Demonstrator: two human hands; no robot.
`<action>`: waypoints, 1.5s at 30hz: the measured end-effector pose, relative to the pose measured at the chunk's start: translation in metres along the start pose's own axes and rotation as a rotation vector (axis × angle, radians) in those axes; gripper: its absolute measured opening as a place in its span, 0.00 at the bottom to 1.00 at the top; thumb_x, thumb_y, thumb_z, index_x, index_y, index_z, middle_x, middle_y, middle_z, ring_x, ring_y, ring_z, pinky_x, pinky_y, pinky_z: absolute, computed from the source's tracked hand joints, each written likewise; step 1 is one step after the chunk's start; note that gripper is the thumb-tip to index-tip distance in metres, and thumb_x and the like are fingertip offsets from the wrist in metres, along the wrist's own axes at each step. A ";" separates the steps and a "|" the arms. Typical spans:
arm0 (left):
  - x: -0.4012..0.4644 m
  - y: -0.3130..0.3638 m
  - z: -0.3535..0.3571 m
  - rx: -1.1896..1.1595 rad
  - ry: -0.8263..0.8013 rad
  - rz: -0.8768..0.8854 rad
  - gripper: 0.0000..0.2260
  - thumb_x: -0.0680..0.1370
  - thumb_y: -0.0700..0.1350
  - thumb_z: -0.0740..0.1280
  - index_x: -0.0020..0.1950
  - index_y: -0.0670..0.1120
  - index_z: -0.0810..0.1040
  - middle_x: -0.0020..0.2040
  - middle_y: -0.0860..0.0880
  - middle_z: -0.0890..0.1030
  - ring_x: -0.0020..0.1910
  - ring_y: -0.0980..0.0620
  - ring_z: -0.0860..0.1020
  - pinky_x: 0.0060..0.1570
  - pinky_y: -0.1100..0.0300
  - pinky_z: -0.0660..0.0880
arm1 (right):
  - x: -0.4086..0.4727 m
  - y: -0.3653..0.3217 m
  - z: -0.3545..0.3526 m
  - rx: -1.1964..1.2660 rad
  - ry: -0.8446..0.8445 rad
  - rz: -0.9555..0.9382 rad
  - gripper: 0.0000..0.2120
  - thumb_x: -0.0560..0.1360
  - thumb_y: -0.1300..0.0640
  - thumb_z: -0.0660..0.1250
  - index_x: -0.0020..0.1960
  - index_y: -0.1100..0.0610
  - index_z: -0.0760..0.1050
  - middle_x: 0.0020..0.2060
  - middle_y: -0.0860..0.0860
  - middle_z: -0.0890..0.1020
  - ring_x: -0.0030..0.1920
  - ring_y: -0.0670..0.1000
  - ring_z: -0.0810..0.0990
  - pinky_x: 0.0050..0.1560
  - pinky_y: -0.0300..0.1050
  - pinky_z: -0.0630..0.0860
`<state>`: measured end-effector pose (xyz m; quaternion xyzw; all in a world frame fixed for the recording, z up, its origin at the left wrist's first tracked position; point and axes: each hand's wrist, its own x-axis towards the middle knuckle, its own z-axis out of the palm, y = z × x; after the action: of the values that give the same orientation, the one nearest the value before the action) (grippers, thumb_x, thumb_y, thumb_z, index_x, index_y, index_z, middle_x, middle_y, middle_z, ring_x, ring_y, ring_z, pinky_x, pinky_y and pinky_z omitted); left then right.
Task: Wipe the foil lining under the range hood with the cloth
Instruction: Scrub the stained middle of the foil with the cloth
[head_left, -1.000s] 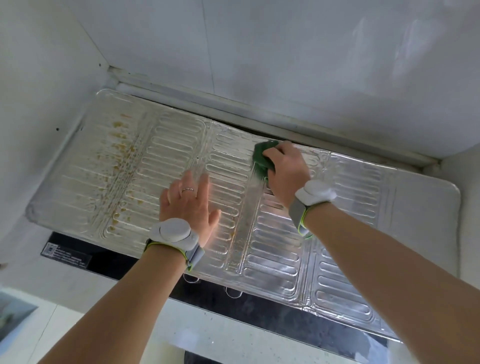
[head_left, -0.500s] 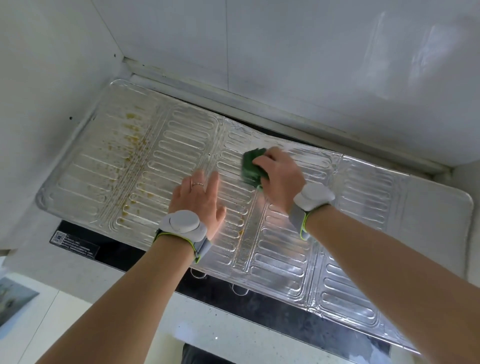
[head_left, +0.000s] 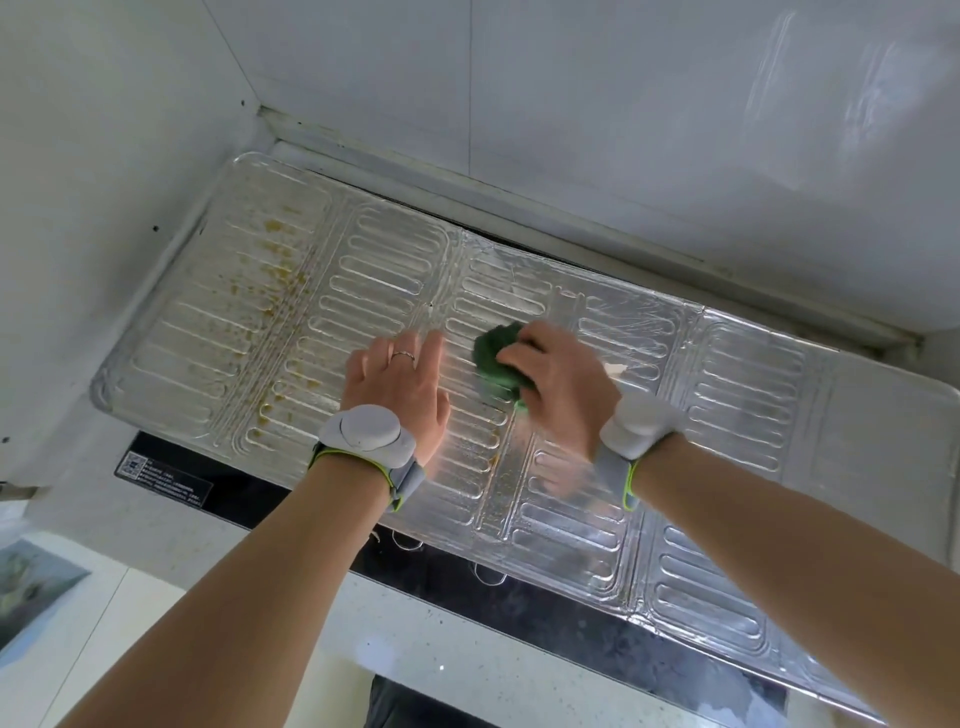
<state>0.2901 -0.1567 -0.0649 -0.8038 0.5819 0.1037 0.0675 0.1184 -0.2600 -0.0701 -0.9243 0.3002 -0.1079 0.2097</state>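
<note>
Cloth (head_left: 500, 365), green, bunched under curled right hand (head_left: 561, 384) against foil lining (head_left: 737, 395); left hand (head_left: 400, 382) flat, fingers straight, bracing just beside. Soft, light, best gripped as 1 wad; foil thin, likely dents easily. Lining's long axis running left-right past both hands, brown spatter left.

Shiny embossed foil lining (head_left: 571, 519), grease-speckled; nubby green cloth (head_left: 498, 364).

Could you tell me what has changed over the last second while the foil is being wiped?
The right hand, gripping the green cloth, has swept leftward along the foil lining, closing in on the left hand. The left hand stays spread flat on the foil, and the brown grease spots at the left end remain unwiped.
</note>
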 end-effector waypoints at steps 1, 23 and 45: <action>0.000 -0.001 0.000 -0.006 0.001 -0.002 0.27 0.79 0.52 0.59 0.76 0.51 0.55 0.71 0.47 0.67 0.68 0.42 0.64 0.64 0.46 0.63 | -0.009 -0.009 0.001 0.020 -0.050 -0.057 0.14 0.72 0.65 0.70 0.57 0.58 0.79 0.54 0.58 0.78 0.52 0.60 0.78 0.53 0.53 0.78; -0.067 -0.029 0.015 0.015 -0.115 0.380 0.56 0.63 0.77 0.64 0.80 0.47 0.48 0.79 0.44 0.51 0.77 0.40 0.54 0.76 0.41 0.51 | -0.041 -0.019 0.004 0.050 -0.098 -0.104 0.14 0.72 0.64 0.70 0.58 0.58 0.78 0.55 0.57 0.77 0.53 0.58 0.77 0.54 0.50 0.77; -0.095 -0.037 0.028 0.038 0.039 0.417 0.27 0.64 0.65 0.72 0.47 0.46 0.70 0.47 0.48 0.70 0.42 0.47 0.69 0.44 0.55 0.67 | -0.050 -0.040 0.015 0.004 -0.107 -0.106 0.14 0.72 0.64 0.70 0.57 0.58 0.78 0.56 0.57 0.76 0.53 0.58 0.76 0.52 0.54 0.78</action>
<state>0.2944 -0.0511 -0.0696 -0.6663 0.7388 0.0890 0.0482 0.1034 -0.1959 -0.0695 -0.9430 0.2388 -0.0697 0.2211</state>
